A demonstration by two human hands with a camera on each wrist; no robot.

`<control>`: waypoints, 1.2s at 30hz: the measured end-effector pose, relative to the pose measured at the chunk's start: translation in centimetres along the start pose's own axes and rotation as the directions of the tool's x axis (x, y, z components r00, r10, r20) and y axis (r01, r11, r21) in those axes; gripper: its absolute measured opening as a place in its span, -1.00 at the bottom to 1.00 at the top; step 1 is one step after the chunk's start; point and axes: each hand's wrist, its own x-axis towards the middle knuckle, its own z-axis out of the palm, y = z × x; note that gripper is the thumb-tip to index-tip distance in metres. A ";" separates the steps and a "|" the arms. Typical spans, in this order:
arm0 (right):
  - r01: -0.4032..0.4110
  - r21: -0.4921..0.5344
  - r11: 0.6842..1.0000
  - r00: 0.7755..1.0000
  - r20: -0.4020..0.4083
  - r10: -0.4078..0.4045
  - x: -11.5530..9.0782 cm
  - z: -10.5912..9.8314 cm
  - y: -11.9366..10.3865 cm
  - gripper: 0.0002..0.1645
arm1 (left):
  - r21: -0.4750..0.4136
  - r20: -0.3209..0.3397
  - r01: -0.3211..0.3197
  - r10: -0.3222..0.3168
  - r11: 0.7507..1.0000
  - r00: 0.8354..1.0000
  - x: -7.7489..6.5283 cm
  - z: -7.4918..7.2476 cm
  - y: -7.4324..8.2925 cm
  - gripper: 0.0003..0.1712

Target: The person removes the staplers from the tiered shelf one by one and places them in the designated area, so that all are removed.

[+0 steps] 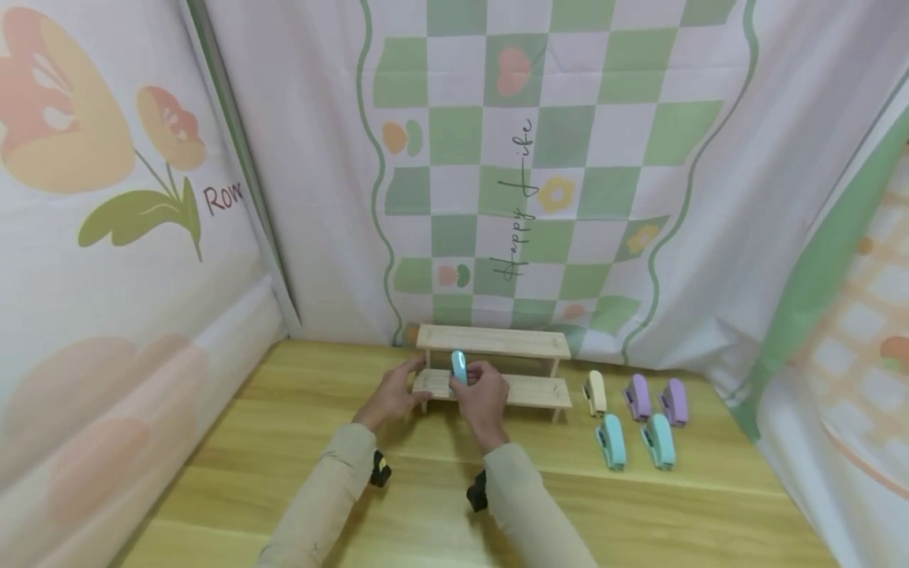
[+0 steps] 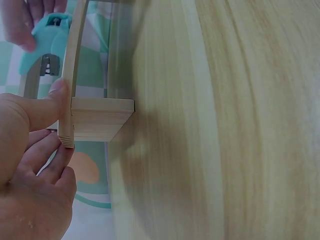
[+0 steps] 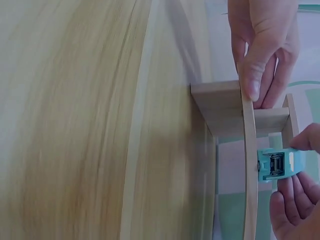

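A two-tier wooden shelf [image 1: 529,390] stands at the back of the table. My left hand [image 1: 392,396] grips the left end of its lower board; in the left wrist view the thumb lies on one face and fingers are on the other. With thumb and fingers, my right hand [image 1: 486,397] holds a teal stapler [image 1: 458,364] upright over the left part of that board. The stapler's end [image 3: 272,164] appears to meet the board in the right wrist view. Part of the stapler is hidden behind the right hand in the head view.
Right of the shelf stand a cream stapler [image 1: 595,393], two purple staplers [image 1: 638,397] and two teal staplers [image 1: 611,442] on the wooden table [image 1: 426,521]. A checked curtain [image 1: 490,197] hangs behind the shelf, and a printed cloth [image 1: 142,315] borders the left side.
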 end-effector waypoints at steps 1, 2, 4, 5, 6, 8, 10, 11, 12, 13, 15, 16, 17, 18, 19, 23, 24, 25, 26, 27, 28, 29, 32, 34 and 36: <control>0.002 -0.004 1.000 1.000 0.011 -0.002 0.0 -0.2 0.0 -0.67 | -0.002 0.000 0.005 -0.005 1.000 1.000 0.0 0.0 0.0 -0.14; 0.007 -0.010 1.000 1.000 0.023 -0.007 0.1 -0.4 0.1 -0.67 | -0.005 0.001 0.011 -0.011 1.000 1.000 -0.1 0.0 0.1 -0.14; 0.025 -0.029 0.999 0.998 0.052 -0.023 0.2 -0.9 0.2 -0.67 | -0.014 0.004 0.030 -0.030 0.999 1.000 -0.2 0.0 0.2 -0.15; 0.035 -0.041 0.999 0.997 0.067 -0.033 0.2 -1.2 0.4 -0.68 | -0.017 0.004 0.035 -0.035 0.999 0.999 -0.2 0.0 0.3 -0.16; 0.047 -0.050 0.998 0.996 0.083 -0.043 0.3 -1.6 0.5 -0.68 | -0.017 0.005 0.039 -0.039 0.999 0.999 -0.2 0.0 0.3 -0.16; 0.072 -0.066 0.995 0.991 0.114 -0.064 0.3 -2.3 0.8 -0.69 | -0.021 0.007 0.047 -0.047 0.999 0.999 -0.3 0.0 0.4 -0.16; 0.092 -0.073 0.993 0.987 0.140 -0.081 0.2 -3.2 1.1 -0.70 | -0.020 0.005 0.046 -0.046 0.999 0.999 -0.3 0.0 0.3 -0.15; 0.100 -0.076 0.992 0.985 0.152 -0.088 0.2 -3.7 1.1 -0.70 | -0.020 0.005 0.047 -0.047 0.999 0.999 -0.4 0.0 0.3 -0.15; 0.105 -0.078 0.991 0.982 0.165 -0.091 0.1 -4.2 1.2 -0.70 | -0.018 0.001 0.043 -0.043 0.999 0.999 -0.3 0.0 0.3 -0.14; 0.109 -0.083 0.991 0.980 0.175 -0.093 0.0 -4.7 1.3 -0.69 | -0.018 -0.002 0.040 -0.040 0.999 0.999 -0.4 0.0 0.3 -0.15; 0.112 -0.097 0.989 0.978 0.189 -0.092 -0.1 -5.7 1.5 -0.67 | -0.015 -0.006 0.031 -0.031 0.999 0.999 -0.3 0.0 0.3 -0.15; 0.114 -0.110 0.987 0.977 0.193 -0.091 -0.2 -6.3 1.6 -0.66 | -0.014 -0.007 0.029 -0.029 0.999 1.000 -0.3 0.0 0.3 -0.16; 0.118 -0.121 0.986 0.976 0.195 -0.093 -0.3 -6.9 1.7 -0.66 | -0.016 -0.007 0.030 -0.030 0.999 1.000 -0.3 0.0 0.3 -0.16; 0.122 -0.125 0.985 0.976 0.196 -0.096 -0.3 -7.4 1.9 -0.66 | -0.015 -0.007 0.027 -0.027 1.000 1.000 -0.3 0.0 0.3 -0.16; 0.124 -0.138 0.983 0.977 0.192 -0.096 -0.3 -8.0 2.1 -0.65 | -0.018 -0.004 0.029 -0.029 0.999 1.000 -0.3 0.0 0.2 -0.16; 0.133 -0.155 0.979 0.977 0.187 -0.103 -0.3 -10.7 2.7 -0.65 | -0.023 0.004 0.032 -0.032 0.999 0.999 -0.1 0.0 0.1 -0.16; 0.130 -0.163 0.978 0.977 0.189 -0.099 -0.3 -11.5 2.8 -0.65 | -0.022 0.006 0.032 -0.032 0.999 0.999 -0.1 0.0 0.0 -0.16; 0.130 -0.176 0.976 0.978 0.187 -0.097 -0.3 -12.2 3.0 -0.64 | -0.021 0.006 0.031 -0.031 0.999 0.999 -0.1 0.0 0.0 -0.16; 0.129 -0.183 0.974 0.978 0.187 -0.095 -0.3 -13.0 3.2 -0.63 | -0.015 0.005 0.030 -0.030 0.999 1.000 0.0 0.0 0.0 -0.16; 0.124 -0.198 0.972 0.979 0.183 -0.087 -0.3 -13.8 3.3 -0.62 | -0.011 0.004 0.026 -0.026 1.000 1.000 0.0 0.0 0.0 -0.16; 0.118 -0.213 0.970 0.980 0.182 -0.079 -0.3 -14.7 3.5 -0.61 | -0.005 0.003 0.024 -0.024 1.000 1.000 0.0 0.0 0.0 -0.16; 0.117 -0.224 0.968 0.981 0.180 -0.077 -0.4 -15.5 3.6 -0.60 | 0.001 0.002 0.022 -0.022 1.000 1.000 0.0 0.0 -0.1 -0.16; 0.123 -0.276 0.953 0.983 0.166 -0.079 -0.6 -18.3 4.1 -0.56 | 0.011 0.000 0.021 -0.021 1.000 1.000 0.1 0.0 -0.1 -0.15; 0.137 -0.307 0.942 0.984 0.149 -0.095 -0.8 -20.2 4.6 -0.54 | 0.007 0.005 0.027 -0.027 1.000 1.000 0.0 0.0 -0.1 -0.15; 0.144 -0.339 0.930 0.986 0.126 -0.107 -0.8 -22.1 5.0 -0.53 | 0.004 0.011 0.029 -0.029 1.000 1.000 0.0 0.0 0.0 -0.15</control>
